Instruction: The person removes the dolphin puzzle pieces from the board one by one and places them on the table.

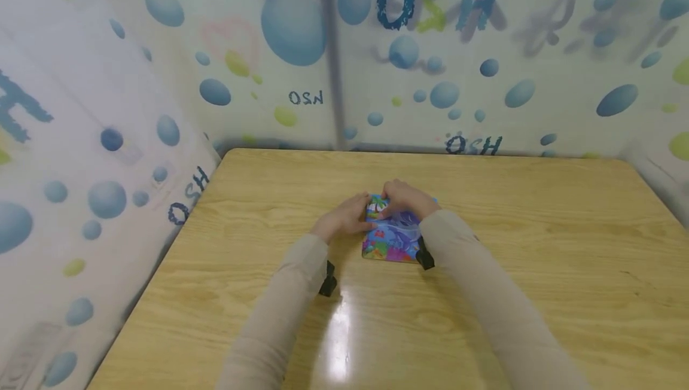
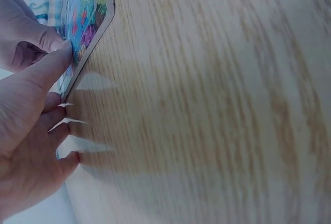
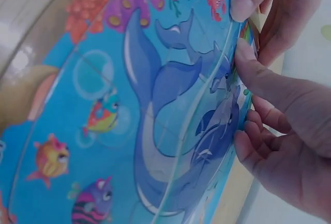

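Note:
A flat puzzle board (image 1: 384,247) with a colourful undersea picture lies on the table. Dolphins, small fish and coral show on it in the right wrist view, crossed by thin seams and a pale curved line like the edge of clear film. At the board's left edge, my left hand (image 1: 344,219) has its thumb on the picture and its other fingers along the side, touching the tabletop. My right hand (image 1: 410,200) arches over the far left part, thumb on top and fingers curled at the far edge, gripping there. Both thumbs are close together.
The wood-grain table (image 1: 538,246) extends around the board on all sides. Behind it and at the left stand pale walls (image 1: 366,79) with blue and green bubble prints. Black straps or mounts hang by both sleeved wrists.

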The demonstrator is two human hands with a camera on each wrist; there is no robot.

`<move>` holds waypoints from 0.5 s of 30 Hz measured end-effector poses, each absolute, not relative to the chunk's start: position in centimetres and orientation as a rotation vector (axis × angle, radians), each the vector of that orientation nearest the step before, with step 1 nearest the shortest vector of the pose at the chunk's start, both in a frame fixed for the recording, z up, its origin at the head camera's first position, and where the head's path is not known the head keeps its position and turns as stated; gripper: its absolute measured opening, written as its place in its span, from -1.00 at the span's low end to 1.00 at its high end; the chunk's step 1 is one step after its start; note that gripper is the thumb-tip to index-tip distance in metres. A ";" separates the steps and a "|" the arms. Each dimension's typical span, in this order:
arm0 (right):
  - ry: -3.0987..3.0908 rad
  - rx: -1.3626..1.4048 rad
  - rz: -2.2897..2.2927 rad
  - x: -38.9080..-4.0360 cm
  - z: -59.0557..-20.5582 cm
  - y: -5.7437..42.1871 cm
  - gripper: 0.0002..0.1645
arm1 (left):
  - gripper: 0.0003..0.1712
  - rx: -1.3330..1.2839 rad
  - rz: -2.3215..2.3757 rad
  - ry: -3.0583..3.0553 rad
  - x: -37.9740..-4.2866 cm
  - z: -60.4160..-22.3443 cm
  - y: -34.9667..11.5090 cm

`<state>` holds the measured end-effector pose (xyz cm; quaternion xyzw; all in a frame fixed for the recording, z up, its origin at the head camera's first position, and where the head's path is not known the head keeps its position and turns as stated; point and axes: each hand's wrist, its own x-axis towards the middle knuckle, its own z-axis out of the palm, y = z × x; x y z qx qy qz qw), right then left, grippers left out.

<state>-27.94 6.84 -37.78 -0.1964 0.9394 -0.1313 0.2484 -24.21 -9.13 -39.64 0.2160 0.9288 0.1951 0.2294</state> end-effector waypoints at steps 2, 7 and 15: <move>2.557 -0.549 -0.350 -28.0 -37.7 6.8 -0.37 | -0.13 0.592 0.533 2.564 -24.2 -39.7 -9.1; 2.535 -0.543 -0.359 -27.9 -37.5 6.9 -0.35 | -0.14 0.599 0.522 2.574 -24.2 -39.8 -9.0; 2.520 -0.521 -0.449 -27.9 -37.9 7.1 -0.36 | -0.13 0.609 0.535 2.569 -24.2 -39.7 -9.1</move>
